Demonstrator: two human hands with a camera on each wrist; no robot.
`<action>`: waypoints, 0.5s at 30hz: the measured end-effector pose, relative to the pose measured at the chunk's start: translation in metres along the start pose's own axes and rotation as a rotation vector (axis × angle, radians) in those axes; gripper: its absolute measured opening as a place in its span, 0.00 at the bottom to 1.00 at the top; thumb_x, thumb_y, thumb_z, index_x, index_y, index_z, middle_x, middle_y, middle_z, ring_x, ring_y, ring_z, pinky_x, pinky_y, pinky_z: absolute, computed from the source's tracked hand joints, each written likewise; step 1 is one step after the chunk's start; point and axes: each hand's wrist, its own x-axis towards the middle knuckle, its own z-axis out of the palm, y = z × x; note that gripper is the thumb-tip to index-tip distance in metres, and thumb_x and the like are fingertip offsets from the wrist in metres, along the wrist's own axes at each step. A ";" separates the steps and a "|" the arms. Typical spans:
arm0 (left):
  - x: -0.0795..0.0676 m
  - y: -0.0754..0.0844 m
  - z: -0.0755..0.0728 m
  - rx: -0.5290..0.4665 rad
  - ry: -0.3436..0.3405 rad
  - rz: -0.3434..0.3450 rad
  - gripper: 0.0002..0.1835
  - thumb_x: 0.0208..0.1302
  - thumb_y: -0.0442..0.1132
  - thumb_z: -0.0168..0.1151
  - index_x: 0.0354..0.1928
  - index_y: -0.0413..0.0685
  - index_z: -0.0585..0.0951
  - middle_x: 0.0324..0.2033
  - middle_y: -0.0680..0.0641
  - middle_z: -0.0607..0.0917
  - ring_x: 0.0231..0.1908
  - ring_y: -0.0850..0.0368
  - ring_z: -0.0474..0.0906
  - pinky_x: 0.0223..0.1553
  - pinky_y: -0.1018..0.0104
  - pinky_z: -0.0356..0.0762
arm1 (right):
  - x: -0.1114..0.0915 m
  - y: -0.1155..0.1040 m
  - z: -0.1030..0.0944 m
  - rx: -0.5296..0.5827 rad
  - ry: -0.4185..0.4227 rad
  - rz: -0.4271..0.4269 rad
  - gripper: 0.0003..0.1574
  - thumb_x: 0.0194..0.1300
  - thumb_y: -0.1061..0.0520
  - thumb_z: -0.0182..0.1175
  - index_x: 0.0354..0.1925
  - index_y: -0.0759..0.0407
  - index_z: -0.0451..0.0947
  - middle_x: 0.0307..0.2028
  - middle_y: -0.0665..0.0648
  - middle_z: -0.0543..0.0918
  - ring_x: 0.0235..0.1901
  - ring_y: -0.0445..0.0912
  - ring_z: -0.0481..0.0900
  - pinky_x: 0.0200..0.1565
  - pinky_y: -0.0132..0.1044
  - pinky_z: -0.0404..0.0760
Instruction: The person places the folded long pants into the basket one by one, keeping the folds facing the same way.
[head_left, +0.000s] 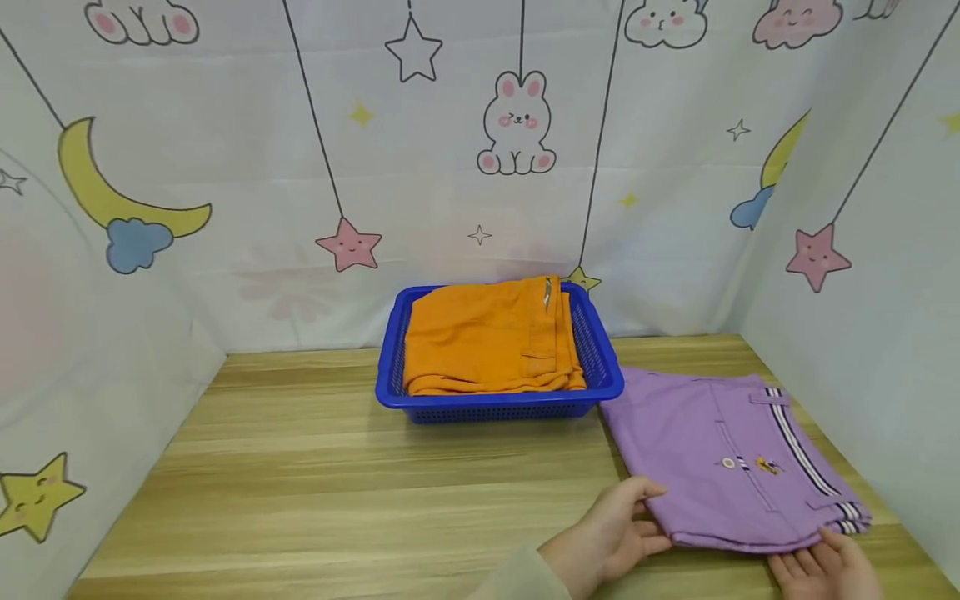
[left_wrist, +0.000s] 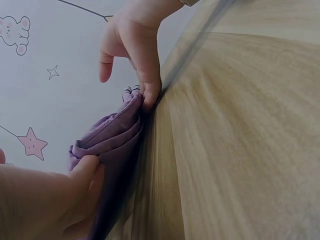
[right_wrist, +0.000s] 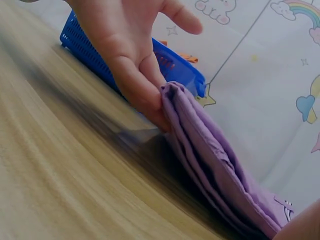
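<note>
Folded purple trousers (head_left: 720, 450) lie at the right of the table, with a black-and-white striped waistband, a button and a small yellow ornament. My left hand (head_left: 611, 533) is at their near left corner; in the right wrist view its fingers (right_wrist: 145, 100) meet the folded edge while the thumb stands away from the cloth. Farther right, my right hand (head_left: 828, 571) has its fingertips at the near edge, beside the striped end. From the left wrist view, the right hand (left_wrist: 137, 45) reaches down to the layered edge, thumb apart from it. Some fingertips are hidden by cloth.
A blue plastic basket (head_left: 495, 402) holds folded orange trousers (head_left: 480, 337) at the back middle of the wooden table (head_left: 300, 483). The purple trousers' far left corner lies close against the basket. Printed cloth walls (head_left: 450, 183) enclose the back and sides.
</note>
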 end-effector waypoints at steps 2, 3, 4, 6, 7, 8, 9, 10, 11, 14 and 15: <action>0.001 -0.001 -0.002 0.007 0.004 0.002 0.34 0.50 0.34 0.54 0.59 0.26 0.60 0.56 0.24 0.61 0.58 0.18 0.60 0.60 0.29 0.55 | 0.000 0.000 0.000 -0.049 -0.066 -0.005 0.46 0.70 0.35 0.38 0.62 0.25 0.11 0.64 0.23 0.22 0.67 0.29 0.18 0.69 0.29 0.27; 0.001 -0.001 -0.002 0.011 0.006 0.004 0.33 0.50 0.34 0.54 0.58 0.26 0.60 0.56 0.24 0.62 0.58 0.19 0.61 0.59 0.29 0.56 | 0.001 -0.001 0.001 -0.062 -0.090 -0.011 0.46 0.70 0.35 0.37 0.62 0.26 0.10 0.64 0.24 0.21 0.67 0.30 0.17 0.69 0.30 0.26; 0.001 -0.001 -0.003 0.016 0.010 0.005 0.32 0.50 0.34 0.54 0.58 0.26 0.61 0.55 0.25 0.63 0.57 0.19 0.62 0.59 0.29 0.57 | 0.002 -0.001 0.002 -0.067 -0.113 -0.016 0.46 0.70 0.35 0.36 0.61 0.27 0.09 0.64 0.24 0.21 0.67 0.30 0.16 0.69 0.29 0.25; 0.001 -0.002 -0.004 0.017 0.018 0.003 0.32 0.50 0.34 0.54 0.57 0.26 0.61 0.54 0.25 0.63 0.57 0.20 0.63 0.59 0.29 0.58 | 0.003 -0.001 0.004 -0.042 -0.132 -0.020 0.45 0.71 0.36 0.36 0.61 0.26 0.09 0.64 0.24 0.20 0.66 0.29 0.15 0.68 0.28 0.25; 0.001 -0.002 -0.004 0.020 0.021 0.004 0.32 0.50 0.34 0.54 0.57 0.26 0.61 0.55 0.25 0.63 0.57 0.20 0.62 0.59 0.29 0.58 | 0.003 -0.001 0.005 -0.027 -0.138 -0.019 0.45 0.71 0.36 0.36 0.61 0.26 0.09 0.64 0.23 0.20 0.66 0.28 0.15 0.68 0.28 0.25; 0.001 -0.002 -0.004 0.022 0.024 0.003 0.32 0.50 0.34 0.54 0.58 0.25 0.60 0.55 0.24 0.62 0.57 0.19 0.62 0.59 0.29 0.58 | 0.003 -0.002 0.006 -0.008 -0.124 -0.015 0.45 0.71 0.36 0.36 0.61 0.24 0.10 0.64 0.22 0.21 0.66 0.27 0.16 0.68 0.27 0.25; 0.002 -0.002 -0.004 0.022 0.031 0.002 0.33 0.49 0.34 0.54 0.58 0.25 0.60 0.56 0.24 0.61 0.57 0.19 0.62 0.59 0.29 0.58 | 0.004 -0.002 0.007 0.001 -0.121 -0.011 0.45 0.71 0.36 0.37 0.61 0.24 0.11 0.64 0.22 0.21 0.66 0.26 0.17 0.68 0.26 0.26; 0.002 -0.002 -0.004 0.024 0.036 0.001 0.33 0.49 0.34 0.54 0.58 0.25 0.60 0.56 0.23 0.60 0.57 0.19 0.62 0.59 0.29 0.58 | 0.004 -0.003 0.008 0.003 -0.125 -0.009 0.45 0.71 0.37 0.36 0.61 0.24 0.10 0.63 0.22 0.21 0.66 0.26 0.17 0.68 0.26 0.26; 0.002 -0.003 -0.004 0.024 0.041 0.000 0.34 0.49 0.34 0.55 0.59 0.25 0.59 0.57 0.22 0.59 0.57 0.18 0.61 0.58 0.29 0.58 | 0.004 -0.004 0.009 0.001 -0.127 -0.010 0.45 0.71 0.37 0.37 0.61 0.23 0.10 0.63 0.21 0.21 0.66 0.25 0.17 0.68 0.25 0.26; 0.003 -0.003 -0.005 0.034 0.056 -0.001 0.36 0.49 0.33 0.55 0.60 0.24 0.58 0.58 0.21 0.58 0.57 0.17 0.60 0.58 0.29 0.59 | 0.005 -0.008 0.010 -0.025 -0.186 -0.012 0.45 0.71 0.38 0.37 0.60 0.23 0.10 0.65 0.22 0.27 0.65 0.24 0.19 0.67 0.24 0.26; 0.003 -0.003 -0.005 0.038 0.060 -0.002 0.36 0.49 0.33 0.55 0.60 0.23 0.57 0.58 0.20 0.57 0.57 0.17 0.60 0.58 0.29 0.59 | 0.005 -0.009 0.010 -0.041 -0.214 -0.012 0.45 0.72 0.39 0.37 0.61 0.23 0.10 0.65 0.22 0.29 0.65 0.23 0.20 0.67 0.24 0.25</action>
